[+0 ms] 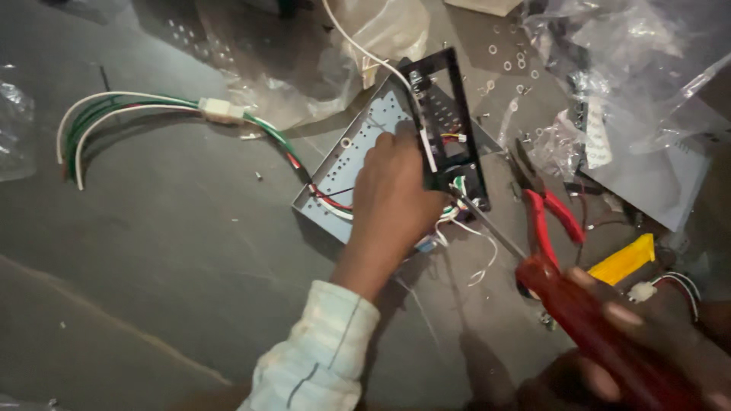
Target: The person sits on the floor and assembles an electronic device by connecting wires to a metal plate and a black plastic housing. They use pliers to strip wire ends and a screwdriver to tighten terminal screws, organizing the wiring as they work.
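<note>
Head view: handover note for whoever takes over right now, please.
Left hand presses on the grey perforated metal box and steadies the black perforated bracket standing on it.
Right hand grips a red-handled screwdriver, its tip at the bracket's lower end.
Red-handled pliers lie beside the box; a white and green wire bundle runs off to the left.
Done: wires routed into the box.
Left: bracket looks not yet fixed flat; whether screws are in cannot be told.

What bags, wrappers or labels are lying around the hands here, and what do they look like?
Clear plastic bag: top right, crumpled, see-through, shiny.
White label strip: on that bag, narrow, upright; print too small to tell.
Second plastic bag: top middle, behind the metal box, cloudy and wrinkled.
Plastic wrapper: far left edge, clear, only partly in view.
</note>
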